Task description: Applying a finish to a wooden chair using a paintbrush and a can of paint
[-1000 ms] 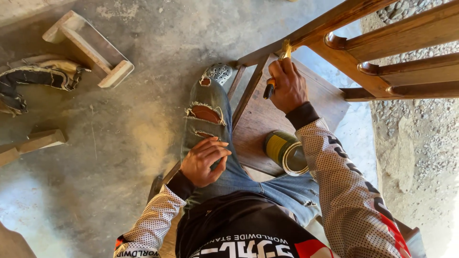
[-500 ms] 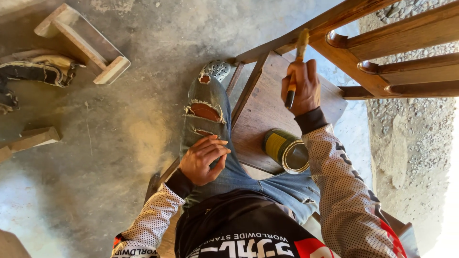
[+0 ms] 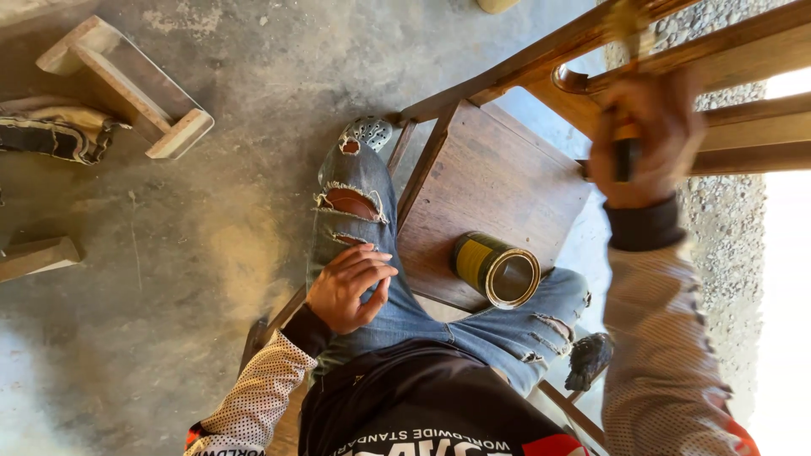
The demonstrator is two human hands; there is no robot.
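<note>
My right hand (image 3: 646, 139) is closed around the dark handle of a paintbrush (image 3: 627, 51), blurred by motion, with its bristles up against the wooden chair's (image 3: 507, 160) back rail at the upper right. My left hand (image 3: 351, 287) rests on my left thigh in torn blue jeans, fingers loosely curled and holding nothing. An open round tin (image 3: 497, 268) with a yellow label stands on the chair's brown seat, between my knees and below my right hand.
A small wooden stool frame (image 3: 127, 89) lies on the concrete floor at the upper left, next to a crumpled cloth (image 3: 55, 131). A wood offcut (image 3: 38, 257) lies at the left edge. Gravel shows past the chair at the right.
My right hand with the brush has moved to the right and upward along the chair's back rail. My left hand has stayed on my thigh.
</note>
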